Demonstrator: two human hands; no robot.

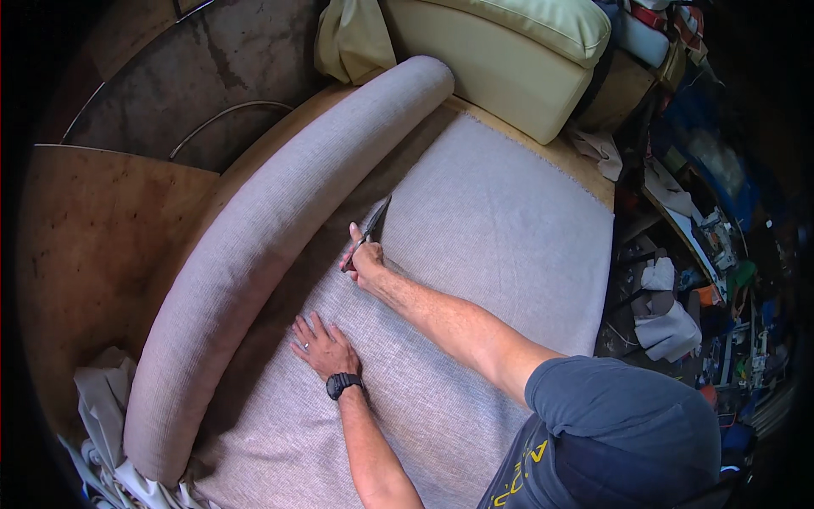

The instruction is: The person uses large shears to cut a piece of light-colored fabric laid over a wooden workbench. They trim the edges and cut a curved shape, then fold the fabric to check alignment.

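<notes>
A pair of dark scissors is in my right hand, its fingers wrapped round the handles and its thumb extended. The blades point away over the light grey ribbed fabric spread beneath. Nearer to me, my left hand rests flat on the fabric with fingers spread, holding nothing. A dark watch is on that wrist. Along the left side lies a long, thick roll of similar grey fabric, apart from both hands. I cannot tell whether the scissor blades touch the cloth.
A wooden surface shows past the fabric's far edge. A pale yellow upholstered piece stands at the back. Crumpled cloth lies at the near left. At right are cluttered tools and fabric scraps. A brown wooden panel is at left.
</notes>
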